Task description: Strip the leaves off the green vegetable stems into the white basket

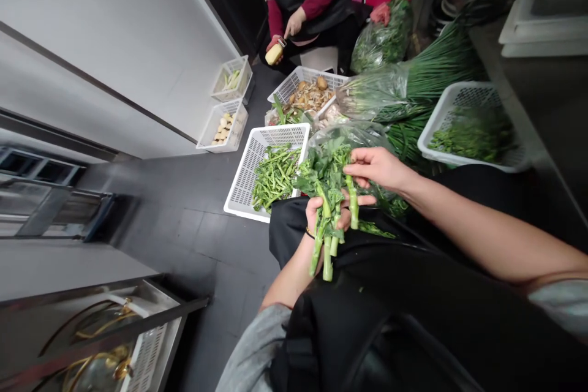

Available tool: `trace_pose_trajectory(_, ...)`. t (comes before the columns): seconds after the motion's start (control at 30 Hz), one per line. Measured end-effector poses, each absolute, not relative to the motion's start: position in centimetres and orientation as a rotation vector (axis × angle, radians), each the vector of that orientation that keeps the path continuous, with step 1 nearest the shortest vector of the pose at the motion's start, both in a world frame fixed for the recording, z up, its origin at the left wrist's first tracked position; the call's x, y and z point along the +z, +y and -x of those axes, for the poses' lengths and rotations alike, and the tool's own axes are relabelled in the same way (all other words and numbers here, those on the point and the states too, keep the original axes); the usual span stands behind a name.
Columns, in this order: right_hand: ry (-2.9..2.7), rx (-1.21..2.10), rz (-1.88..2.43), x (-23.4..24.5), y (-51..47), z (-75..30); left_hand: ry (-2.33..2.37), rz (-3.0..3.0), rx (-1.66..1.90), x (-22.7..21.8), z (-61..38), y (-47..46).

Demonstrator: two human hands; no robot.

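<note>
1. Left hand [321, 213]: closed round a bunch [324, 174] of leafy green stalks. The cut ends point to 6 o'clock and the leaves to 12. I hold it just above my lap.
2. Right hand [377, 168]: at 2 o'clock from the left hand. Thumb and fingers are pinched on the top of a single stalk [353, 203], which hangs touching the bunch on its 3 o'clock side.
3. Apron [376, 300]: black, at 6 o'clock, below both hands.
4. Basket [239, 190]: white, on the floor at 10 o'clock from the bunch, holding loose greens [275, 174].
5. Bag [367, 131]: clear plastic with leaves inside, just beyond my right hand at 12 o'clock.
6. Chives [436, 64]: a long bundle at 1 o'clock, partly wrapped in plastic.
7. Tray [452, 101]: white and perforated, at 2 o'clock, with more greens inside.
8. Co-worker: seated at 12 o'clock. One hand [294, 23] holds a peeler against a pale potato [274, 54].
</note>
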State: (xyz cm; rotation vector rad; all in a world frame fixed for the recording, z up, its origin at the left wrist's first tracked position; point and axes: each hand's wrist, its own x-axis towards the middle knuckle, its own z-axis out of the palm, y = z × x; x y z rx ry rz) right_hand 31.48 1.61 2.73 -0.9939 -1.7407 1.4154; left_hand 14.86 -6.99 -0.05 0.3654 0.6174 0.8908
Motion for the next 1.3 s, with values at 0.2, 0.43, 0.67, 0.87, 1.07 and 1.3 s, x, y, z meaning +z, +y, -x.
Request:
trace_pose_trajectory(0.2,-2.131,0.234,1.036,0.9,-0.2,-30.4,0.675,-0.325,0.973,0.0,-15.3,-7.4)
trace_pose_trajectory(0.43,-2.164,0.027,1.86,-0.6,3.5,-40.5,0.655,-0.398,1.071,0.5,-13.2,-6.6)
trace_pose_trajectory(0.67,-2.334,0.304,2.184,-0.9,5.6,-44.9,0.953,-0.433,1.149,1.5,-5.1,-1.5)
trace_pose_trajectory(0.87,-2.543,0.555,1.626,-2.0,4.7,-38.2,1.635,-0.409,1.388,3.1,3.6,3.2)
trace_pose_trajectory(1.07,-2.27,1.056,1.14,0.9,1.3,-30.8,1.238,-0.5,1.467,1.2,-6.1,0.7)
trace_pose_trajectory(1.3,-2.003,1.363,1.189,-0.4,0.3,-28.3,1.05,-0.433,1.447,-0.8,-16.0,-2.6)
